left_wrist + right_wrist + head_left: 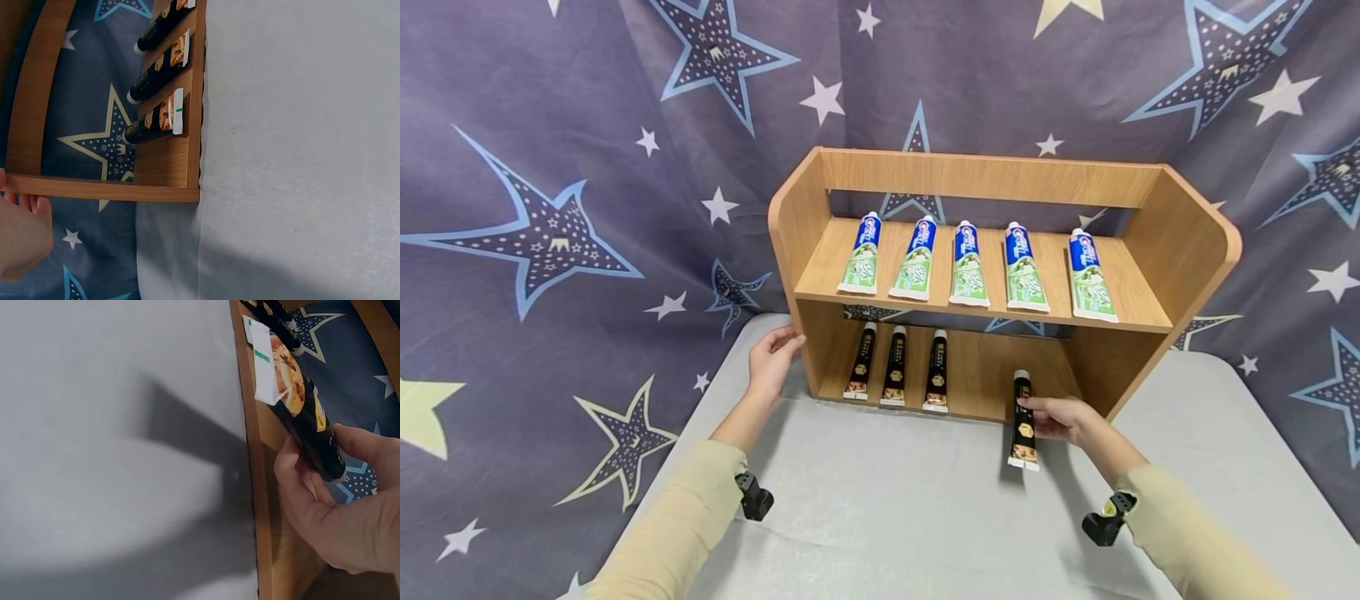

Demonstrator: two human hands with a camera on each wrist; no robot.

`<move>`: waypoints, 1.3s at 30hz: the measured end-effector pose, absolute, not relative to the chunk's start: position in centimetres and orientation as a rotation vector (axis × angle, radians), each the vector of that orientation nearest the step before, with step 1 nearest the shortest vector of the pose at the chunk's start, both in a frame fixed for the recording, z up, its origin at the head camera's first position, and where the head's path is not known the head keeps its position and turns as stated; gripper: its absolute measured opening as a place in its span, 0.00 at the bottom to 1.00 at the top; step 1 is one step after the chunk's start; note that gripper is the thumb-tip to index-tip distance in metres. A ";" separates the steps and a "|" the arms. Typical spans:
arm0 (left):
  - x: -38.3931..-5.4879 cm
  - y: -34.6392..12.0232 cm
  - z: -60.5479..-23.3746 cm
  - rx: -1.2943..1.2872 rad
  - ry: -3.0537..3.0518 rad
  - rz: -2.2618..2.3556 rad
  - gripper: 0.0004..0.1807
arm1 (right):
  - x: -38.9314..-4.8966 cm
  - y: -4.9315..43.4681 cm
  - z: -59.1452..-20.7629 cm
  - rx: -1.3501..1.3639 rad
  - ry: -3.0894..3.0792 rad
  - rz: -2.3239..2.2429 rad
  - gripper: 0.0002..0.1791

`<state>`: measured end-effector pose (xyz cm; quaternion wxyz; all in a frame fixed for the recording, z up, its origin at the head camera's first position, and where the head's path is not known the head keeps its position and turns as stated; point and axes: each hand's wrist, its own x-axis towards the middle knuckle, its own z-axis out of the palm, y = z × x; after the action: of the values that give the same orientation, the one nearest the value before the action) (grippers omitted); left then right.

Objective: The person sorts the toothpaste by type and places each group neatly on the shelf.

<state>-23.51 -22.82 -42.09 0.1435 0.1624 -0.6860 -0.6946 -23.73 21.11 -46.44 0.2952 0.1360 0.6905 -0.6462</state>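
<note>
My right hand (1062, 419) pinches a black toothpaste tube (1024, 429) between thumb and fingers, in front of the lower tier of a wooden shelf (988, 173). The tube's white crimped end points toward me, and its cap end overlaps the lower board. In the right wrist view, the held tube (306, 425) shows a food picture near the crimp. At the shelf's left side panel, my left hand (771, 364) holds the edge, fingers on the outer face. Three more black tubes (895, 367) lie side by side on the lower board's left and middle.
Several blue, white and green toothpaste tubes (968, 265) lie in a row on the upper tier. The shelf stands on a table with a pale grey cover (865, 500). A dark star-patterned curtain (587, 83) hangs behind and beside it.
</note>
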 end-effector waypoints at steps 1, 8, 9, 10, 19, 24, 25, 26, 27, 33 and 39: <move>-23.5 -22.8 -42.1 0.461 -1.984 -2.001 0.18 | -24.0 21.0 -46.4 0.359 1.829 -1.720 0.18; -23.6 -22.9 -42.3 0.465 -1.989 -1.999 0.17 | -27.1 20.9 -48.9 0.290 1.810 -1.692 0.31; -23.7 -23.0 -42.3 0.460 -1.991 -1.998 0.17 | -28.5 21.6 -50.7 0.255 1.771 -1.714 0.30; -23.7 -23.0 -42.3 0.455 -1.994 -1.999 0.17 | -29.4 21.9 -51.9 0.244 1.757 -1.724 0.30; -23.9 -22.9 -42.1 0.444 -1.999 -2.003 0.17 | -33.3 22.1 -56.3 0.339 1.885 -1.657 0.16; -23.6 -22.9 -42.2 0.441 -1.991 -1.995 0.17 | -31.6 19.5 -52.2 0.538 2.058 -1.603 0.21; -23.5 -22.9 -42.2 0.442 -1.990 -1.994 0.17 | -31.6 19.3 -51.7 0.535 2.059 -1.610 0.23; -23.5 -22.8 -42.3 0.441 -1.988 -1.992 0.17 | -31.3 19.0 -51.1 0.532 2.091 -1.588 0.25; -23.4 -22.9 -42.3 0.440 -1.988 -1.991 0.17 | -31.2 18.6 -50.6 0.529 2.120 -1.573 0.26; -23.4 -22.8 -42.2 0.435 -1.997 -1.995 0.18 | -30.3 16.5 -48.6 0.578 2.297 -1.517 0.26; -23.4 -22.7 -42.1 0.447 -1.984 -1.999 0.18 | -30.5 15.2 -48.8 0.515 2.357 -1.585 0.31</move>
<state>-23.42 -22.70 -42.11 0.1445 0.1552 -0.6884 -0.6936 -30.45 15.24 -48.80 0.1272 0.1769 0.8099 -0.5446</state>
